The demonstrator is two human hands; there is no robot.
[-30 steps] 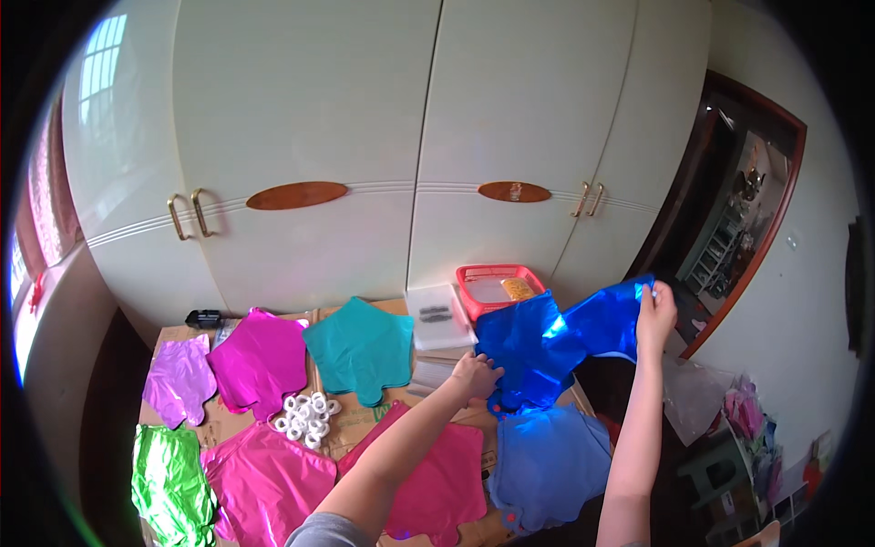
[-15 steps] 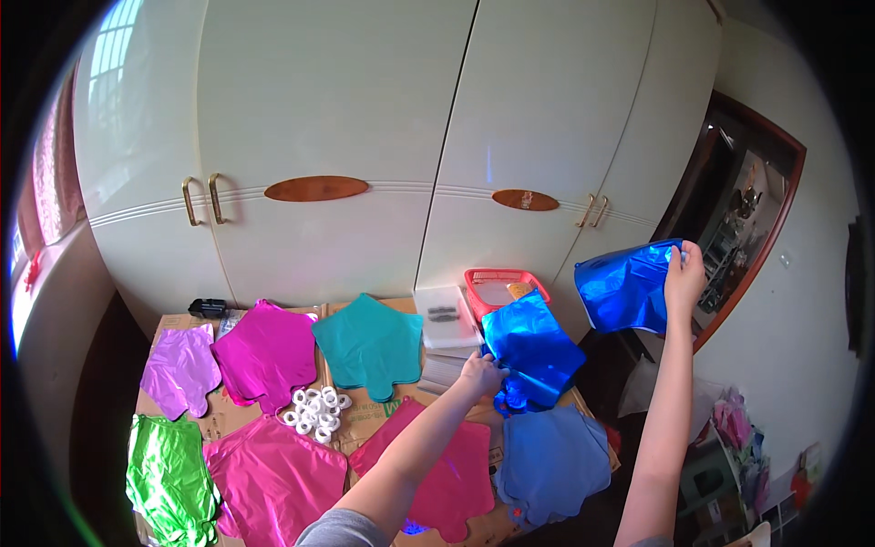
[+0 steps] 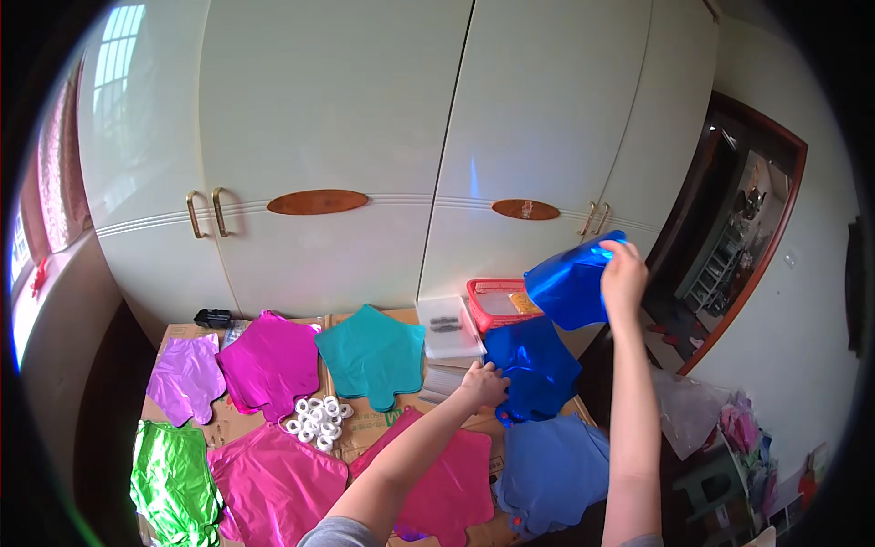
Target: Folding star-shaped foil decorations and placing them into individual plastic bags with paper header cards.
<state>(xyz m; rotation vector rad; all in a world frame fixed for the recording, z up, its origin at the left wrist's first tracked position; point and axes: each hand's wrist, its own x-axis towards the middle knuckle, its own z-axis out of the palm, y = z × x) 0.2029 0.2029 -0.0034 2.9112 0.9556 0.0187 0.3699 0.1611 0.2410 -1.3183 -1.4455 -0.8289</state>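
My right hand (image 3: 626, 283) pinches the upper edge of a shiny blue foil balloon (image 3: 570, 287), flat and uninflated. It hangs in the air above the far right of the table, partly in front of the red basket. Below it lies a stack of matching blue foil balloons (image 3: 536, 369). My left hand (image 3: 485, 387) rests at the left edge of that stack, its fingers apart on the foil. Just in front of the stack lie duller blue foil balloons (image 3: 554, 465). Under my left forearm are deep pink foil balloons (image 3: 460, 479), partly covered by the arm.
Teal (image 3: 372, 356), magenta (image 3: 271, 360), lilac (image 3: 185, 383), green (image 3: 171, 474) and pink balloons (image 3: 278, 483) cover the cardboard-topped table. White ribbon rolls (image 3: 317, 423) sit among them. A clear box (image 3: 450, 330) and a red basket (image 3: 488, 314) stand before the cabinet (image 3: 337, 109).
My right hand has carried the blue balloon leftward, nearer the stack and basket. My left hand stays at the stack's left edge, its fingers now more spread. The view has shifted slightly.
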